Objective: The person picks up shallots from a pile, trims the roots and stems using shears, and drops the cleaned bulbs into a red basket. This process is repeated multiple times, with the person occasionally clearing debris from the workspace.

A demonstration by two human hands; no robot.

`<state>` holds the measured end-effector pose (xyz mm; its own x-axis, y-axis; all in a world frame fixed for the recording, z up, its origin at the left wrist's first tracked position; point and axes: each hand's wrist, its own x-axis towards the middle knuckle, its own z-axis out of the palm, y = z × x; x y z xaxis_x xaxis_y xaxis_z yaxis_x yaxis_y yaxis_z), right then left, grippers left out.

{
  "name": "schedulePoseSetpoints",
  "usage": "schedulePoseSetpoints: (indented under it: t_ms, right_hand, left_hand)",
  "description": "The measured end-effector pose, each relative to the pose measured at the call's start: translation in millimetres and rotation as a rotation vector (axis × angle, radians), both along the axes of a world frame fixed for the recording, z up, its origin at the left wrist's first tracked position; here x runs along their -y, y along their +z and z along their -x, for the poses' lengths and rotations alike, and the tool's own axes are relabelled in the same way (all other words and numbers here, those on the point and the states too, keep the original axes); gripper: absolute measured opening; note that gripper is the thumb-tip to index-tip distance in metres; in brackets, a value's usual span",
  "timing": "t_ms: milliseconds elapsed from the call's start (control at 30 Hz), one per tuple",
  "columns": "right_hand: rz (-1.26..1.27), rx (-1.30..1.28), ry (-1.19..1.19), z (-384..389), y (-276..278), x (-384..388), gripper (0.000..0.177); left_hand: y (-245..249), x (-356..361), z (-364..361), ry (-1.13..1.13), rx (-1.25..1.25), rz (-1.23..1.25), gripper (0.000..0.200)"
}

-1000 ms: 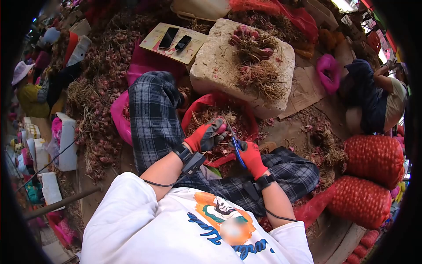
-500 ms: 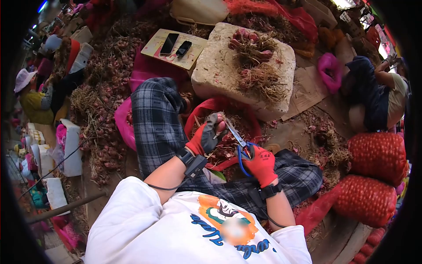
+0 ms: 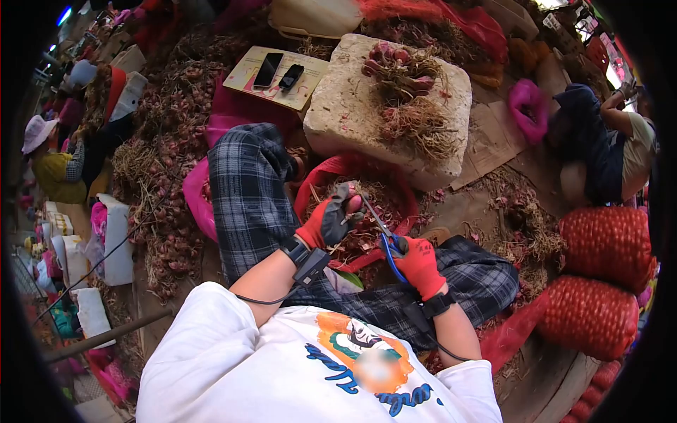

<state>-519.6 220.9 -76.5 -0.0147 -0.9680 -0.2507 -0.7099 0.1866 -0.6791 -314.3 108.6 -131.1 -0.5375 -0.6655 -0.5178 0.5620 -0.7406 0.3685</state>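
In a red and grey work glove, my left hand (image 3: pixel 337 217) is closed around a shallot (image 3: pixel 354 204), whose pinkish-red bulb shows past the fingers. My right hand (image 3: pixel 419 265), in a matching glove, grips the blue handles of a pair of scissors (image 3: pixel 384 233). The metal blades point up and left, their tips right by the shallot. Beneath both hands lies a red mesh bag (image 3: pixel 405 185), rolled open between my legs, with dry skins and trimmings inside. A bunch of shallots (image 3: pixel 398 70) with dry stems and roots rests on a white foam block (image 3: pixel 342 106) beyond it.
A phone (image 3: pixel 269 70) and a smaller black device (image 3: pixel 291 77) lie on a board (image 3: pixel 243 80) left of the block. Shallots (image 3: pixel 173 148) are heaped at left. Full red sacks (image 3: pixel 606 247) stand at right. Other people (image 3: pixel 56 158) sit on both sides.
The scissors have turned in my right hand, with the blades closer together and the handles drawn together. My left hand keeps the shallot in nearly the same place.
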Motion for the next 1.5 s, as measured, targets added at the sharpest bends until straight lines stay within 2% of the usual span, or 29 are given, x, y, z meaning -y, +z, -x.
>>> schedulePoseSetpoints:
  t_ms: [67,167,267,367,467,567,633,667,700,767,867,967,1067,1167,1200,1300,1367,1433,1500]
  right_hand:
    - [-0.009,0.11,-0.05,-4.1,3.7,1.9,0.037]
    - [-0.004,-0.045,-0.009,-7.3,14.2,7.6,0.043]
    - [0.077,-0.042,-0.019,-10.1,8.7,4.4,0.046]
    - [-0.009,-0.057,-0.023,-13.4,15.4,6.3,0.047]
    - [-0.054,-0.061,-0.027,-15.1,16.6,7.2,0.046]
    - [-0.048,-0.09,-0.038,-14.3,12.5,6.3,0.045]
    - [0.02,-0.264,0.026,-13.0,7.6,2.8,0.044]
    - [0.053,-0.35,0.057,-12.3,4.9,0.7,0.043]
    - [0.018,-0.303,0.046,-11.9,2.6,0.0,0.043]
    - [-0.047,-0.209,0.02,-10.0,-1.9,1.2,0.044]
    - [-0.09,0.043,-0.02,-5.2,-12.4,3.6,0.042]
    - [-0.118,0.063,-0.056,0.1,-19.6,8.4,0.042]
    - [-0.295,0.585,-0.25,2.0,-49.8,22.7,0.035]
    - [-0.287,0.903,-0.279,-10.3,-37.1,48.3,0.03]
    - [-0.257,1.011,-0.302,-18.3,-30.7,53.7,0.028]
    - [-0.197,1.299,-0.347,-35.5,-25.3,63.8,0.026]
    - [-0.197,1.415,-0.364,-29.4,-42.7,65.5,0.028]
    - [-0.237,1.366,-0.418,-26.9,-31.7,69.7,0.024]
    - [-0.235,1.375,-0.416,-18.7,-39.5,71.0,0.024]
  left_hand:
    - [-1.8,0.3,0.6,0.041,0.011,0.014,0.031]
    - [-1.0,-0.3,1.7,0.11,0.023,0.0,0.03]
    - [-1.7,-0.1,4.2,0.153,-0.004,-0.016,0.027]
    - [13.6,-2.0,6.7,0.117,-0.042,-0.012,0.023]
    - [-1.6,-1.0,10.1,0.122,-0.022,0.077,0.017]
    - [13.1,-1.5,12.3,-0.013,0.099,0.261,0.019]
    - [-16.8,0.8,7.8,-0.026,-0.093,0.409,0.014]
    - [-31.8,-2.2,6.0,-0.019,-0.112,0.422,0.016]
    - [-25.0,-3.9,7.0,-0.012,-0.131,0.434,0.018]
    - [-10.0,-11.9,10.1,0.032,-0.014,0.344,0.023]
    - [11.8,-7.3,15.6,0.065,0.155,0.394,0.029]
    - [-26.1,6.4,-4.7,-0.002,0.451,0.704,0.042]
    - [-15.8,-1.2,-9.9,-0.114,0.541,0.822,0.056]
    - [6.2,-13.4,7.1,-0.27,0.825,1.073,0.065]
    - [4.6,-15.0,11.4,-0.303,0.789,1.065,0.066]
    - [-3.7,-13.5,5.4,-0.208,0.415,0.829,0.067]
    - [2.5,-10.3,2.9,-0.149,0.463,0.844,0.06]
    - [5.7,-6.7,5.0,-0.162,0.511,0.845,0.059]
    - [7.7,-7.6,10.7,-0.236,0.309,0.462,0.047]
